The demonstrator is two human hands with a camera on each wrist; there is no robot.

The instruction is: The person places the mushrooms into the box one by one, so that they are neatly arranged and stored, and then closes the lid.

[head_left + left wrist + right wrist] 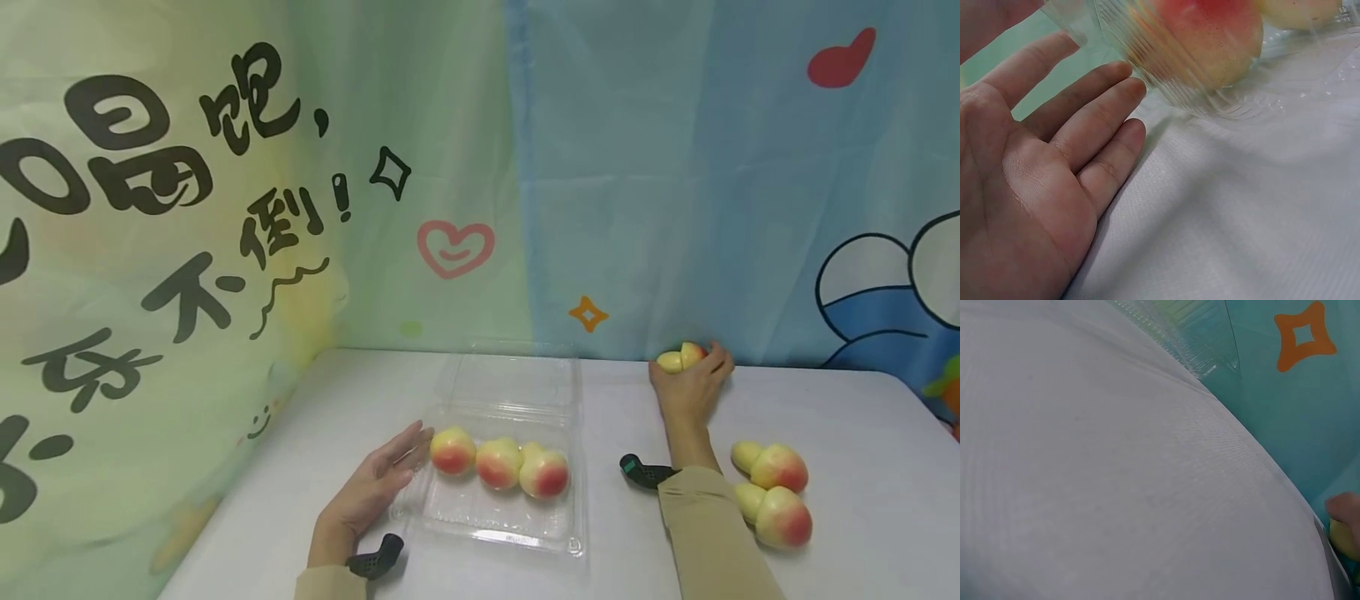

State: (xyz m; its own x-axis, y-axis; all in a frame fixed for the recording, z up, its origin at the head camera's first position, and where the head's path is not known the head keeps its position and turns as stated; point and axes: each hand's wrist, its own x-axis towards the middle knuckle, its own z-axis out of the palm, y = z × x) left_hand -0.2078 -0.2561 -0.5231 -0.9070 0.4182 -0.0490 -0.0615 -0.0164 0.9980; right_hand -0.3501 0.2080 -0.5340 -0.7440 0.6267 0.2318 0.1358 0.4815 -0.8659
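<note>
A clear plastic clamshell box [502, 517] lies on the table with its lid [513, 379] folded back. Several yellow peaches [453, 452] with red blush sit in a row inside it. My left hand [371, 479] is at the box's left side, fingers extended; in the left wrist view its fingertips [1132, 87] are at the ribbed plastic wall. Far back at the table's edge, my right hand [692, 387] grips a yellow and red peach [693, 354], with a smaller yellow piece [670, 362] beside it. Only a fingertip [1341, 503] of that hand shows in the right wrist view.
Right of the box, two more blushed peaches [783, 517] lie near my right forearm, each with a paler yellow piece [746, 455] at its left. A printed curtain [622, 167] hangs directly behind the white table [622, 550].
</note>
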